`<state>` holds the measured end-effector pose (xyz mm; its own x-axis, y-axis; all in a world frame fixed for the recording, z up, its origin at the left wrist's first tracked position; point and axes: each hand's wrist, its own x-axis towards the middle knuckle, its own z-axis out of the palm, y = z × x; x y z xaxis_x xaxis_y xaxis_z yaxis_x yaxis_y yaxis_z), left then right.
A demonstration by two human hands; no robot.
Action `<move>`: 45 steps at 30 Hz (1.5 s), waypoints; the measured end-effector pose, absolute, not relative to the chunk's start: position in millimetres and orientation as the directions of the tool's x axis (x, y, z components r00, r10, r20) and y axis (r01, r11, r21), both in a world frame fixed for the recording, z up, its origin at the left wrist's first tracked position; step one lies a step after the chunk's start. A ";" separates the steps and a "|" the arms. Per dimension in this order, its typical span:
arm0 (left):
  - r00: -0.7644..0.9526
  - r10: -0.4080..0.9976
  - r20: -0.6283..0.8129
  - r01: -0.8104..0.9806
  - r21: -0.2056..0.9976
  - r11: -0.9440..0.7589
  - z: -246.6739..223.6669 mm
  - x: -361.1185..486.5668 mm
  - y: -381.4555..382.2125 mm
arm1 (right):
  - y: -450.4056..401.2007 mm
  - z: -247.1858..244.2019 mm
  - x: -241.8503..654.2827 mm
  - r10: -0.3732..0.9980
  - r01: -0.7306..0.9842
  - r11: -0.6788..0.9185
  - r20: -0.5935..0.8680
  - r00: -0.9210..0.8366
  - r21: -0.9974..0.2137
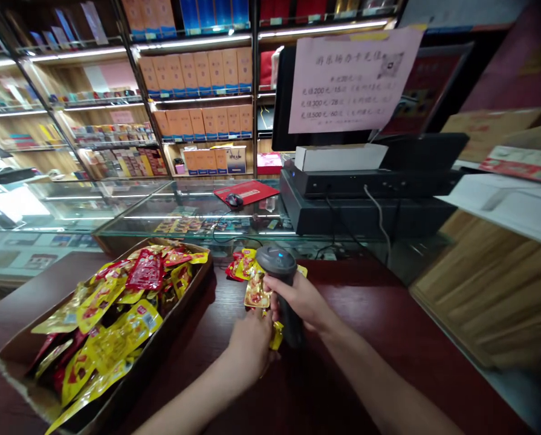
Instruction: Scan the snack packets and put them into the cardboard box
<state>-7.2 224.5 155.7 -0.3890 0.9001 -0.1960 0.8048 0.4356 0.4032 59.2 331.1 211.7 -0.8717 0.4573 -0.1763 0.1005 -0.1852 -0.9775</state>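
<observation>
A black handheld scanner (277, 260) with a small blue light stands upright, my right hand (300, 299) wrapped round its handle. Just left of the handle, my left hand (252, 341) has its fingers closed on a yellow packet (276, 336), partly hidden behind the fingers. Beyond my hands lie a gold and yellow packet (256, 290) and some red and yellow packets (242, 264) on the dark red table (197, 350). An open cardboard box (186, 305) at the left holds several yellow and red snack packets (145, 270).
Behind the table is a glass counter (138, 208) with a red mat (252, 192) and a mouse (234, 200). A monitor with a taped paper sign (347, 84) stands at the back right, above black machines (306, 208). Shelves of boxes (197, 72) line the wall.
</observation>
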 end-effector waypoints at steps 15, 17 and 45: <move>-0.230 0.929 -0.292 -0.583 0.805 0.108 180.0 -122.3 247.6 | 339.7 214.3 59.0 0.520 0.095 -0.152 -0.161 -0.839 -0.984; -0.228 0.933 -0.279 -0.593 0.800 0.094 176.4 -123.8 251.0 | 340.0 212.5 58.1 0.514 0.109 -0.163 -0.179 -0.839 -0.981; -0.547 0.836 0.042 -0.239 0.949 -0.204 148.6 -121.7 269.9 | 331.2 193.2 51.1 0.474 0.182 -0.213 -0.265 -0.840 -0.960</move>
<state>-121.7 269.9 148.6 -0.5471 0.8360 0.0423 -0.2388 -0.2043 0.9493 51.1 331.2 193.2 -0.8396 0.4743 -0.2650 0.1825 -0.2132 -0.9598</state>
